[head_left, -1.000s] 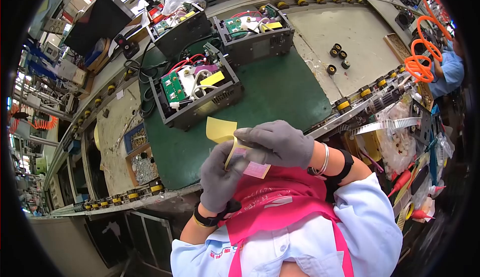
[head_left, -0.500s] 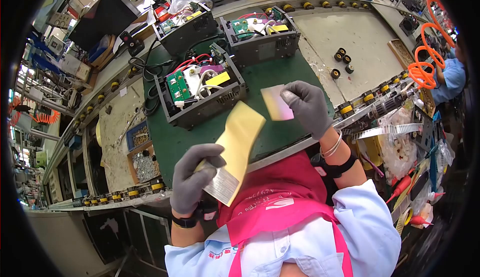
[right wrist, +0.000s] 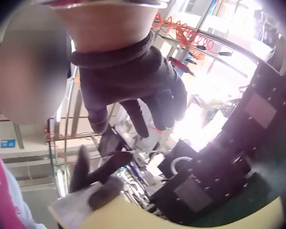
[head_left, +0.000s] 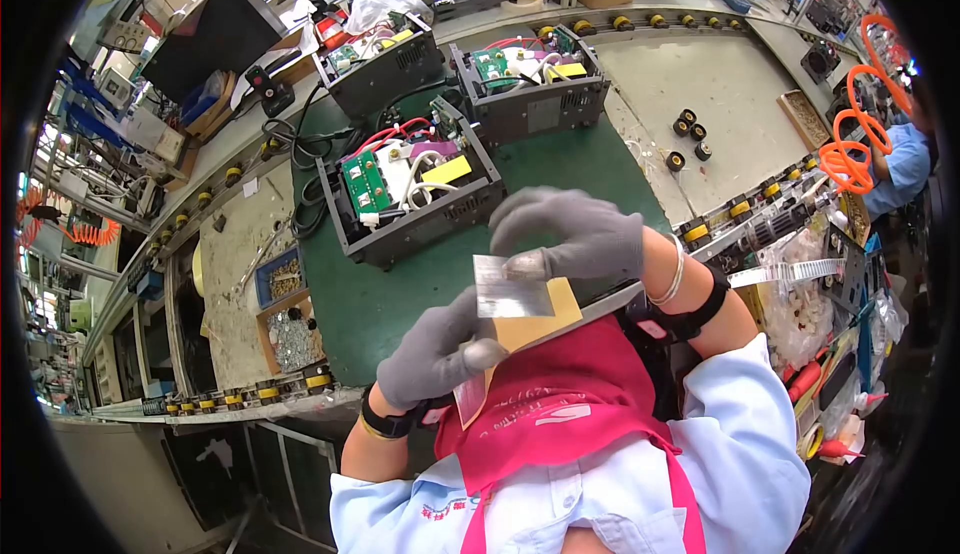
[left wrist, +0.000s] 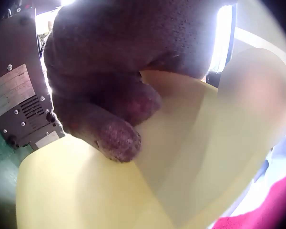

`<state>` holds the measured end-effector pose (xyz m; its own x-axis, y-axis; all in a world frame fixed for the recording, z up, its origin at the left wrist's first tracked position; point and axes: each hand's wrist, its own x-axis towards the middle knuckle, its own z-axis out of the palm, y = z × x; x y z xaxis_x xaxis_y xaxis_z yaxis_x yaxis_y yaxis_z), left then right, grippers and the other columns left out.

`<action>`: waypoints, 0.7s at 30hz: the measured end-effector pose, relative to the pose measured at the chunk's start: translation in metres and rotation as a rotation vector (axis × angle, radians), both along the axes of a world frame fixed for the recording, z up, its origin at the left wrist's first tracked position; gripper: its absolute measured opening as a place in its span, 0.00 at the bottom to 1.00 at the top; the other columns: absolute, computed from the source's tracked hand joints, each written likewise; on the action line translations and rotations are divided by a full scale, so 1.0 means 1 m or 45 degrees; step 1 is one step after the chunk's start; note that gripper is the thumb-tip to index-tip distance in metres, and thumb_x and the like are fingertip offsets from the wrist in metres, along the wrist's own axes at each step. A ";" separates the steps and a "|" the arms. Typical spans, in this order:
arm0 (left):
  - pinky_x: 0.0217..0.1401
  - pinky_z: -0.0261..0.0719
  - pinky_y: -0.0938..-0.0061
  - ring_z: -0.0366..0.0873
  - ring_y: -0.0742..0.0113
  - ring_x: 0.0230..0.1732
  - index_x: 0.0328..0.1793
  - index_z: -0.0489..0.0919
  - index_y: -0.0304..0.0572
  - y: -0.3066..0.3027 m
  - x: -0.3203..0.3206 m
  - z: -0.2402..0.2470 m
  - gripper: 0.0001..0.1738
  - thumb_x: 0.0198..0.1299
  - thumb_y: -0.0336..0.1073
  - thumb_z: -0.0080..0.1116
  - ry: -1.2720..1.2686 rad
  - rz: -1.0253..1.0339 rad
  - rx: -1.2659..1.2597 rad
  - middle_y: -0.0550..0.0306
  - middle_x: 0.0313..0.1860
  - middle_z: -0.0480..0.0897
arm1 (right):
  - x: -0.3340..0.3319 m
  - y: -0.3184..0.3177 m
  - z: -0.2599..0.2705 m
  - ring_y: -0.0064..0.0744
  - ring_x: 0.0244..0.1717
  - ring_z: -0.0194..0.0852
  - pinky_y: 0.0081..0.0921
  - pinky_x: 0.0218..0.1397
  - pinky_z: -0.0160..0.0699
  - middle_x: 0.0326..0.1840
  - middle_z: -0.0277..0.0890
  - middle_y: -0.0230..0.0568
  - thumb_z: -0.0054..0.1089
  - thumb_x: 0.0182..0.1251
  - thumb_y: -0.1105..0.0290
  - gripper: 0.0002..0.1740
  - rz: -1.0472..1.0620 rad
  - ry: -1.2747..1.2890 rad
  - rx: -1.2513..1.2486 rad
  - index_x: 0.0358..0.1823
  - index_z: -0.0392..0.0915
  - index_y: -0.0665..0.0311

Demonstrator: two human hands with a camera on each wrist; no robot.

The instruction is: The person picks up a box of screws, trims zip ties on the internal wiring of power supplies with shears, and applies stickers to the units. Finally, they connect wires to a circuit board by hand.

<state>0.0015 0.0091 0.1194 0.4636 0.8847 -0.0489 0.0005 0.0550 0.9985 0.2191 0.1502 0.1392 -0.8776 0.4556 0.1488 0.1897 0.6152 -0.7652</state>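
Note:
In the head view, my gloved left hand point(head_left: 430, 356) pinches a yellow backing sheet point(head_left: 540, 328) in front of the pink apron. A shiny silver label point(head_left: 512, 299) lies across the sheet's upper part, and a pale printed piece hangs below the left thumb. Above the label is my gloved right hand point(head_left: 575, 239), its fingers extended and loosely bent, the thumb overlapping the label's edge. The right wrist view shows the right hand point(right wrist: 128, 86) with fingers spread and nothing gripped. Curled fingers point(left wrist: 119, 138) of the left hand press on the yellow sheet point(left wrist: 86, 186) in the left wrist view.
Beyond the hands, an open metal unit point(head_left: 415, 189) with a green board stands on the green mat point(head_left: 350, 324), two similar units behind it. Black round parts point(head_left: 688, 126) lie at the right; trays of small hardware point(head_left: 292, 339) at the left.
The right hand, which held a small yellow-and-pink piece out to the right, has come back toward the left hand and loosened. The yellow sheet has swung from upright to slanting rightward.

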 end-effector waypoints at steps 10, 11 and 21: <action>0.30 0.72 0.81 0.73 0.76 0.23 0.73 0.59 0.31 0.019 -0.032 -0.026 0.37 0.67 0.47 0.57 -0.132 0.677 0.017 0.60 0.22 0.75 | -0.007 0.076 -0.009 0.30 0.55 0.74 0.27 0.60 0.73 0.58 0.74 0.46 0.66 0.61 0.70 0.12 -0.280 0.258 -0.622 0.43 0.82 0.69; 0.30 0.72 0.81 0.73 0.76 0.23 0.73 0.58 0.33 0.021 -0.037 -0.031 0.34 0.68 0.43 0.56 -0.078 0.719 0.094 0.60 0.22 0.75 | -0.010 0.095 -0.014 0.31 0.55 0.75 0.28 0.60 0.72 0.58 0.74 0.46 0.65 0.61 0.70 0.12 -0.298 0.196 -0.467 0.44 0.82 0.68; 0.29 0.75 0.77 0.76 0.74 0.24 0.55 0.68 0.34 0.046 -0.057 -0.042 0.19 0.65 0.35 0.60 0.340 0.951 0.104 0.56 0.30 0.78 | -0.025 0.169 -0.040 0.29 0.48 0.75 0.31 0.56 0.73 0.42 0.78 0.39 0.67 0.59 0.72 0.16 -0.246 -0.164 -0.232 0.48 0.80 0.69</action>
